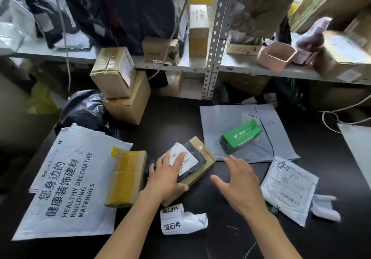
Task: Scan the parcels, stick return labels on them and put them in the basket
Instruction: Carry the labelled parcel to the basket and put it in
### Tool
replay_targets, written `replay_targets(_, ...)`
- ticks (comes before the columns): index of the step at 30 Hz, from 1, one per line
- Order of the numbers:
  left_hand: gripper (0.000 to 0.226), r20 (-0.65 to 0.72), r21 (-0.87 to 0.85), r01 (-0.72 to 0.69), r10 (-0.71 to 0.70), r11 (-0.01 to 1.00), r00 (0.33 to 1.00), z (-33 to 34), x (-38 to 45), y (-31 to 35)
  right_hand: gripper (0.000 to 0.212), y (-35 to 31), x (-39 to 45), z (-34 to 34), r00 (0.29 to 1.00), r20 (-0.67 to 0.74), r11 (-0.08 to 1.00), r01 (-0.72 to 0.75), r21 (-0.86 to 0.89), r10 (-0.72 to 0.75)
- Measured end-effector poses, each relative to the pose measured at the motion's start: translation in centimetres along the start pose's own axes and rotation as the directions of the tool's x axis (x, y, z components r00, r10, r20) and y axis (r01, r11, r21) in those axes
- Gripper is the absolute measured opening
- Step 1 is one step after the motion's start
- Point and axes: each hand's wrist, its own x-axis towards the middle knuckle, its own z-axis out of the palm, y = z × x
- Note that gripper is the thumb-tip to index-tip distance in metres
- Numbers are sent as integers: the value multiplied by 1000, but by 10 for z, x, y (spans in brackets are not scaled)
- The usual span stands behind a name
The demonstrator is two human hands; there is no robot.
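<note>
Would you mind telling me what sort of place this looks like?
Probably a parcel returns or sorting room: metal shelving stacked with cardboard boxes, mailer bags on a black table, and a strip of return labels.

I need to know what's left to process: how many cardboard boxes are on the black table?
4: one under the left hand, a taped one left of it on the white mailer, and two stacked at the table's back left, top and bottom. Others may be hidden.

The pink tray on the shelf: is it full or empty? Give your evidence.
Empty, as far as can be seen. The pink tray sits tilted towards the camera on the metal shelf, and only its bare inner walls and floor show.
</note>
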Motion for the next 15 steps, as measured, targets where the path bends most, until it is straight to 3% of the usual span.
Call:
replay_targets(3,69,-142,-17,-28,25,999,990,1,-7,-4,62,2,0,-7,1000,12,1000,-2,24,2)
replay_targets(8,52,-315,-130,-16,-26,991,949,2,-27,2,62,4,-1,-24,1000,4,997,30,74,-31)
replay_targets(11,45,-470,-187,-49,-46,981,881,-8,-43,11,63,3,-3,-32,998,-14,988,62,144,-60)
replay_targets(13,52,-551,-241,-157,-2,958,834,-18,-56,19,63,0,-5,-36,996,-38,974,93,205,-87)
replay_targets(15,42,-654,-191,-247,65,950,753,-21,-63,19,62,-3,-7,-39,992,-59,960,122,252,-110)
